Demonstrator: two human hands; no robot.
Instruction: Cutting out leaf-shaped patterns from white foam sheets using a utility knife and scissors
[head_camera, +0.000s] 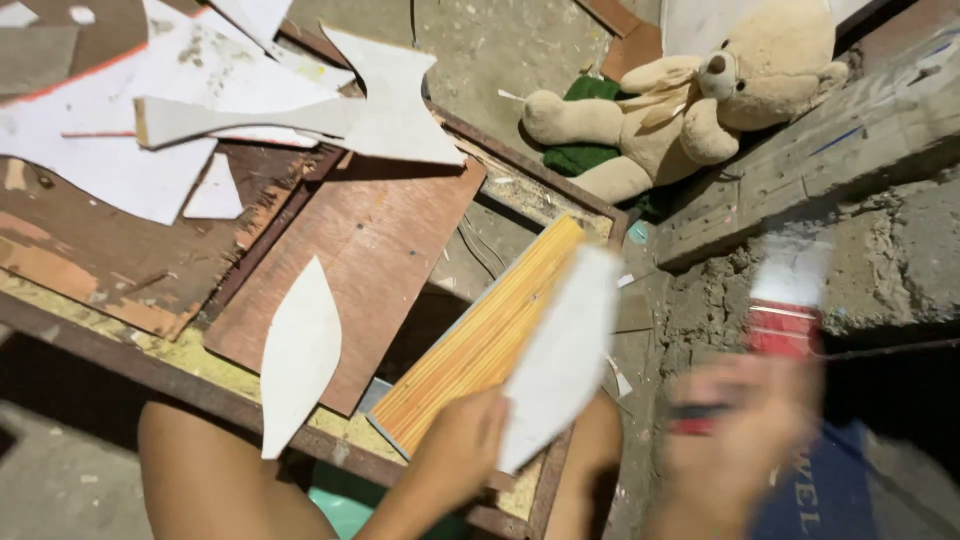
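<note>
1. Nearest my view: bare knees at the bottom edge, with my left hand (455, 440) just above them and my right hand (735, 440) off to the side, heavily blurred.
2. Left grip: fingers pressed together on the lower end of a white leaf-shaped cutout (565, 350). The piece rises slantwise over the striped orange board (480, 345).
3. Right grip: closed around a dark marker-like stick (700, 412), as far as the blur allows. A red-and-white can (785, 300) shows just above that hand; I cannot tell whether the hand touches it.
4. Work done, by my judgement: one matching white cutout (298, 355) already lies finished on the brown plywood sheet (370, 250), overhanging the worktop (120, 365) edge.
5. Offcuts: white sheet scraps (150, 140) lie heaped at the far left, so cutting is well under way.
6. Work left: the held piece is not yet set down; I see no marking on it.
7. Other stock: a tan teddy bear (700, 100) on green cloth (580, 155), on the floor beyond.
</note>
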